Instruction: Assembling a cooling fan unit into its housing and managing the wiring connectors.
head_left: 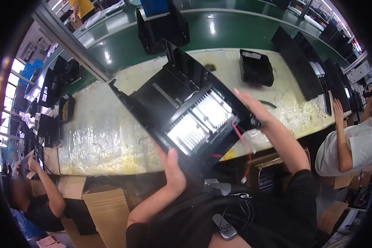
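Observation:
Tilted above the table, a large black housing (146, 97) is held between both my hands. A bright silver finned metal block (200, 120) sits inside its near part. Red wires (249, 159) with a small white connector hang from the near right side. My left hand (174, 171) grips the near left edge, its thumb up and its other fingers partly hidden beneath. Along the right side wall lies my right hand (254, 108), pressed against the housing with its lower fingers out of sight.
The plastic-wrapped table (99, 144) carries a black bin (256, 68) at back right and a bin of small parts (65, 108) at left. Another black housing (163, 31) stands on the green conveyor (227, 29). Dark panels (299, 66) stand at right. Co-workers sit at both sides; cardboard boxes (107, 211) are below.

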The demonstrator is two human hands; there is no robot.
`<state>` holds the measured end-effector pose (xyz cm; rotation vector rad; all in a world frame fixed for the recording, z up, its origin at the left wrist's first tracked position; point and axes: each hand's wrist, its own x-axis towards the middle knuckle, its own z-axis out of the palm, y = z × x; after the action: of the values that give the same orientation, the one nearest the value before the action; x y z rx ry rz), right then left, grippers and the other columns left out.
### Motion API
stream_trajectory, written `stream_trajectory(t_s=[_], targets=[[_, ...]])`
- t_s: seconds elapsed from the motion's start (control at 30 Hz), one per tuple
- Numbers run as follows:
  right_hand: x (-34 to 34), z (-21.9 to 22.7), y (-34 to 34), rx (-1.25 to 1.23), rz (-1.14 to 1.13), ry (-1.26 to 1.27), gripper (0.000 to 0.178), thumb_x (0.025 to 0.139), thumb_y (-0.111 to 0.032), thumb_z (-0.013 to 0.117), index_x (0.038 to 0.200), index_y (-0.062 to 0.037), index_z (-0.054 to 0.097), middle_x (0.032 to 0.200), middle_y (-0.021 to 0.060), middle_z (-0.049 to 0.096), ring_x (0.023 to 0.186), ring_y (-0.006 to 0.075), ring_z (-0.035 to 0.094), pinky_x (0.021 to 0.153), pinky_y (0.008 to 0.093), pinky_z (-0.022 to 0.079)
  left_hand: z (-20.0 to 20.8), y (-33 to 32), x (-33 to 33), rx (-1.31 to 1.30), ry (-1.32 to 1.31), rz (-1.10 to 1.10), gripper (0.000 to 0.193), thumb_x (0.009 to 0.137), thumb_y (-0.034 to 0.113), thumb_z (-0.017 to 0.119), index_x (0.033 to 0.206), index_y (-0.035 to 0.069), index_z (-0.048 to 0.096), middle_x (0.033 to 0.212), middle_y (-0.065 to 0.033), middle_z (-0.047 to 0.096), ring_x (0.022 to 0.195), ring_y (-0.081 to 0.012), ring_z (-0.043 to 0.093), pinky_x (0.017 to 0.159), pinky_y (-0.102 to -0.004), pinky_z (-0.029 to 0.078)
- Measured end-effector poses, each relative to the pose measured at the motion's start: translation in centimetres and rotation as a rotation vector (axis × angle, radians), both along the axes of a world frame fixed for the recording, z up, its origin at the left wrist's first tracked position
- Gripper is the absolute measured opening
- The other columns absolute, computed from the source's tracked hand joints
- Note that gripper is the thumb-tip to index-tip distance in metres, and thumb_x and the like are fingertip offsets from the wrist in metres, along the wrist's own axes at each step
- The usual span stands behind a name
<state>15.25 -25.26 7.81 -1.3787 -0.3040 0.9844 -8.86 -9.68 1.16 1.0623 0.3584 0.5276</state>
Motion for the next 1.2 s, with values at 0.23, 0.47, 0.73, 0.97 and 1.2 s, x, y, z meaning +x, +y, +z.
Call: stream_trajectory(t_s=[0.23, 0.47, 0.73, 0.97, 1.2], targets=[[8.1, 9.3, -0.5, 0.484, -0.284, -0.197, 0.044, 0.096, -0.038, 0.059, 0.126, -0.0062, 0.060, 0.111, 0.0057, 0.068, 0.095, 0.0168, 0.068, 0.084, 0.0345, 0.056, 16.2, 5.1, 13.4, 0.408, -0.258, -0.069, 0.046, 0.100, 0.032, 0.041, 0.130, -0.002, 0.051, 0.121, -0.0119, 0.061, 0.112, -0.0232, 0.059, 0.098, -0.0357, 0.046], [28.2, 15.1, 3.6, 0.686, -0.017, -0.127, 0.059, 0.096, -0.051, 0.053, 0.130, -0.0031, 0.056, 0.122, 0.0168, 0.065, 0.109, 0.0318, 0.064, 0.099, 0.0448, 0.050, 25.4, 8.9, 38.6, 0.301, 0.013, -0.326, 0.041, 0.097, 0.033, 0.054, 0.120, -0.001, 0.054, 0.104, -0.0147, 0.066, 0.091, -0.0272, 0.065, 0.083, -0.0413, 0.054], [41.7, 1.4, 6.9, 0.537, -0.227, 0.026, 0.033, 0.088, -0.034, 0.069, 0.104, -0.0052, 0.067, 0.098, 0.0112, 0.071, 0.087, 0.0253, 0.069, 0.086, 0.0423, 0.057, 11.6, 15.5, 56.0, 0.286, 0.307, -0.384, 0.038, 0.077, 0.005, 0.068, 0.110, -0.011, 0.058, 0.101, -0.0192, 0.061, 0.082, -0.0278, 0.063, 0.068, -0.0425, 0.056], [41.8, -2.7, 9.8, 0.374, -0.370, 0.063, 0.030, 0.094, -0.030, 0.057, 0.107, -0.0042, 0.066, 0.102, 0.0118, 0.070, 0.089, 0.0244, 0.068, 0.085, 0.0399, 0.056, 9.1, 17.8, 56.5, 0.324, 0.407, -0.467, 0.034, 0.081, 0.007, 0.074, 0.106, -0.010, 0.059, 0.092, -0.0139, 0.064, 0.072, -0.0241, 0.066, 0.059, -0.0339, 0.052], [39.1, 5.0, 0.6, -0.523, -0.631, -1.298, 0.051, 0.085, -0.050, 0.065, 0.109, -0.0055, 0.071, 0.100, 0.0124, 0.072, 0.093, 0.0255, 0.069, 0.084, 0.0381, 0.054, 16.9, 22.1, 43.0, 1.001, 0.114, 0.058, 0.078, 0.086, 0.033, 0.073, 0.146, -0.001, 0.037, 0.131, -0.0137, 0.059, 0.123, -0.0231, 0.053, 0.103, -0.0344, 0.037]])
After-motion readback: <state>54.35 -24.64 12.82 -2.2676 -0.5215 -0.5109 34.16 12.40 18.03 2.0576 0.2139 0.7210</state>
